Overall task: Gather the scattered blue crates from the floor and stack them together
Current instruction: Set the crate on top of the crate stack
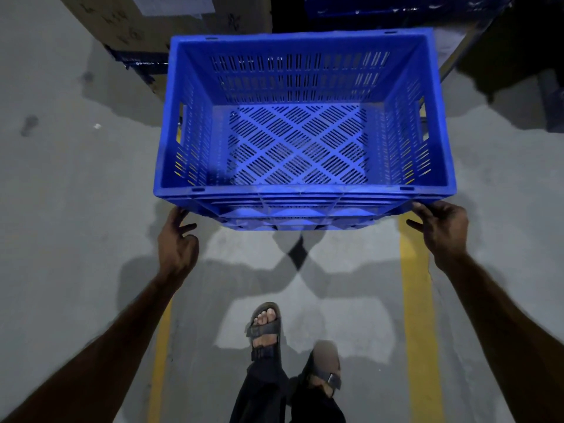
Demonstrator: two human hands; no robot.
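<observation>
A large blue crate [300, 123] with slotted walls and a lattice floor fills the upper middle of the head view, empty and upright, raised above the floor. My left hand [177, 239] holds its near left lower corner, fingers curled toward the underside. My right hand [442, 227] grips the near right lower corner, fingers bent round the edge. Whatever is under the crate is hidden; only its shadow shows on the floor.
Grey concrete floor [61, 193] with two yellow painted lines [418, 300] running toward me. Cardboard boxes [146, 29] stand at the back left and dark blue shelving [396, 7] at the back. My sandalled feet [265, 331] are below the crate.
</observation>
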